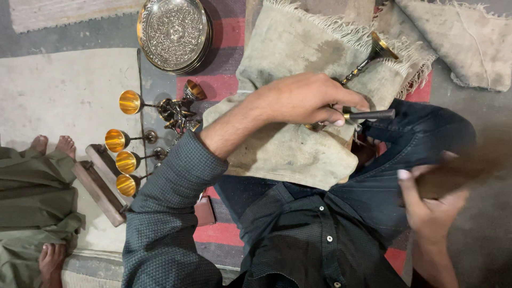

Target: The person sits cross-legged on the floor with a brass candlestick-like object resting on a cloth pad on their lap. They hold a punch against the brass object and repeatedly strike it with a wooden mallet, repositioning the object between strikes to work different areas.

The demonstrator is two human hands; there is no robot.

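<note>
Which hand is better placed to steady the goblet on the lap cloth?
Left, likely. The left hand lies over the goblet on the cloth, pinching a dark-handled tool. The right hand is off it, blurred, gripping a brown object.

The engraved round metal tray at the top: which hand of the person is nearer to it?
Left. The left hand lies below and to the right of the tray, on a grey cloth. The right hand is much farther, at the lower right.
</note>
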